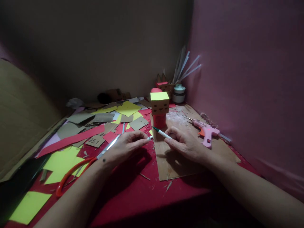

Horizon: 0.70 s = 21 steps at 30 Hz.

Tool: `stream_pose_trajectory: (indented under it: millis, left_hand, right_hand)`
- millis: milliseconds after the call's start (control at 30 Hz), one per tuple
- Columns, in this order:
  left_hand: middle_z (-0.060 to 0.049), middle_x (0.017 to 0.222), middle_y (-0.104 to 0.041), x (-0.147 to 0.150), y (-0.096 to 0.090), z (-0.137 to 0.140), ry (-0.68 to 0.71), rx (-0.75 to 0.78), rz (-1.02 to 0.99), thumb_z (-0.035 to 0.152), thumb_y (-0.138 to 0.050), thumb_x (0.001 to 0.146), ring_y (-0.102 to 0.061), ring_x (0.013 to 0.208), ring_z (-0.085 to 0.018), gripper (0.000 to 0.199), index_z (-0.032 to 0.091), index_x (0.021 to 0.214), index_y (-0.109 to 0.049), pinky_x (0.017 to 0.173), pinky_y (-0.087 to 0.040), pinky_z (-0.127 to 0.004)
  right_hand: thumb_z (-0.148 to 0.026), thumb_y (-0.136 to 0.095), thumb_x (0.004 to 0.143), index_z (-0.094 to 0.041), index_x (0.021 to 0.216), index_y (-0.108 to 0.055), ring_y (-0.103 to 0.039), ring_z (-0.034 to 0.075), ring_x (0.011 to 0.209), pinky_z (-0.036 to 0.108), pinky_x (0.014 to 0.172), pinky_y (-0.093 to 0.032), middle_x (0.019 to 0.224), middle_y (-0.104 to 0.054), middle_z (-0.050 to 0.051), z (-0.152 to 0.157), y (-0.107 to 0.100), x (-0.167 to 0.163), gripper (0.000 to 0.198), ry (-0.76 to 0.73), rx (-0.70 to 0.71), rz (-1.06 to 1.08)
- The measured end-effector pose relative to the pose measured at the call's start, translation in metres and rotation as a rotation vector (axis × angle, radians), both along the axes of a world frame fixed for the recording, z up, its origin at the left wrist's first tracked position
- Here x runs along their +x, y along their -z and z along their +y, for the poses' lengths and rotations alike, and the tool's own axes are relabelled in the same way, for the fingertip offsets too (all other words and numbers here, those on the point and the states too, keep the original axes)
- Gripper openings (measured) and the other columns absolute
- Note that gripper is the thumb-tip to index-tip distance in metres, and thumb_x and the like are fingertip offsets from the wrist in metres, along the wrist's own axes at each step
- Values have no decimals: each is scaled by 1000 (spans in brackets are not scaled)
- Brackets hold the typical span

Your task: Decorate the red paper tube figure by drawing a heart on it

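My right hand (181, 141) is closed around a slim white marker (162, 133), whose dark green end points up and left. Between the pinched fingertips of my left hand (131, 141) is a small white piece (150, 138), too small to identify. A gap separates it from the marker. Just beyond both hands stands a cardboard figure (160, 107) with a yellow-topped box head, a drawn face and a red body. Orange-handled scissors (71, 171) lie partly hidden behind my left forearm.
Paper and cardboard scraps (95, 126) cover the table's left side. A pink glue gun (206, 129) lies on the wooden board (175, 167) at right. Behind are a lidded jar (179, 93), glue sticks (186, 68) and another eared figure (162, 85). Walls enclose the back and right.
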<state>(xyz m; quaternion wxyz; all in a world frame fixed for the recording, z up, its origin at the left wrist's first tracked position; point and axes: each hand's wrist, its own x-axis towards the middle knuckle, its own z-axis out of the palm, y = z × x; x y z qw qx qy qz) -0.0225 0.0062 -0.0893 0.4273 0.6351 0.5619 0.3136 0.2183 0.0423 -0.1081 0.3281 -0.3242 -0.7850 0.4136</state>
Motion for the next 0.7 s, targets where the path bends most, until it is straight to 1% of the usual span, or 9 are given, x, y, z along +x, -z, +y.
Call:
stream_pose_trajectory:
  millis: [67,133,233,300,400,500,600,700]
  left_hand:
    - [4,66,-56,-5,-1,-3,-64,-75,-212,53,-79,81,-47,58,-13,34,21,81,-68,58,-38,-25]
    - [4,65,-55,-6,1,-5,-99,-100,-361,53,-85,76,-44,56,-10,38,20,78,-66,56,-36,-23]
    - [3,68,-60,-3,5,-4,-84,-97,-487,48,-89,74,-49,59,-10,37,19,78,-67,58,-39,-22]
    - [3,71,-62,0,6,-5,-55,-63,-495,45,-89,76,-52,64,-10,32,19,81,-70,62,-42,-22]
    - [2,75,-63,3,5,-7,-23,-21,-461,42,-86,80,-53,67,-10,27,18,85,-74,65,-44,-22]
    - [1,79,-65,1,2,-9,-55,-23,-421,43,-84,83,-54,69,-11,28,18,89,-74,67,-44,-23]
    - [1,78,-65,-2,0,-8,-103,8,-382,45,-82,84,-56,71,-13,28,19,91,-73,68,-44,-25]
    - [1,76,-64,-3,-3,-8,-103,51,-315,43,-77,87,-55,71,-13,24,20,92,-73,69,-44,-26]
  right_hand:
    - [-31,-52,98,-20,92,-59,-50,13,66,28,64,-42,73,-53,-3,-2,0,0,14,5,9,-13]
    - [-32,-52,98,-20,93,-60,-50,14,68,28,65,-42,74,-54,-3,-4,-1,0,15,6,11,-22]
    - [-32,-52,98,-20,95,-60,-51,14,70,28,67,-42,77,-56,-2,-6,-1,0,16,-9,25,-35]
    - [-31,-53,97,-19,95,-61,-52,14,72,28,68,-42,80,-57,-1,-6,0,0,15,-16,41,-38]
    - [-31,-55,96,-18,95,-62,-52,14,73,28,67,-42,81,-57,-1,-6,0,0,15,-30,49,-6]
    - [-30,-57,96,-18,94,-65,-52,13,72,27,66,-41,79,-57,-2,-6,-1,0,14,-31,44,24]
    - [-27,-58,94,-18,93,-66,-53,13,72,27,67,-42,78,-59,-2,-7,-2,1,13,-24,37,29]
    - [-28,-60,93,-18,93,-68,-56,14,74,27,68,-43,80,-63,0,-7,-2,1,12,-20,31,11]
